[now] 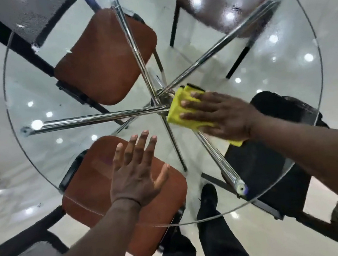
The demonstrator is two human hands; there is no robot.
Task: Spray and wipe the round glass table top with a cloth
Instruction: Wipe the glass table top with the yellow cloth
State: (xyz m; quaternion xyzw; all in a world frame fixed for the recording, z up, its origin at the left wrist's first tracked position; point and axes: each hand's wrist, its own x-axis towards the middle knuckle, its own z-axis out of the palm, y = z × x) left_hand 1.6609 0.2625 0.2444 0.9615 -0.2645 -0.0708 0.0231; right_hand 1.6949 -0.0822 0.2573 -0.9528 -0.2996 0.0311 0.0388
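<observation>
While my right grip presses flat, fingers straight, on the yellow cloth near the centre of the round glass table, my left grip spreads empty nearer me. I judge its palm could smudge the glass.

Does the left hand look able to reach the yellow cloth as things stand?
Probably yes: the left hand is open, only bare glass separates it from the yellow cloth, though the right hand covers much of it.
</observation>
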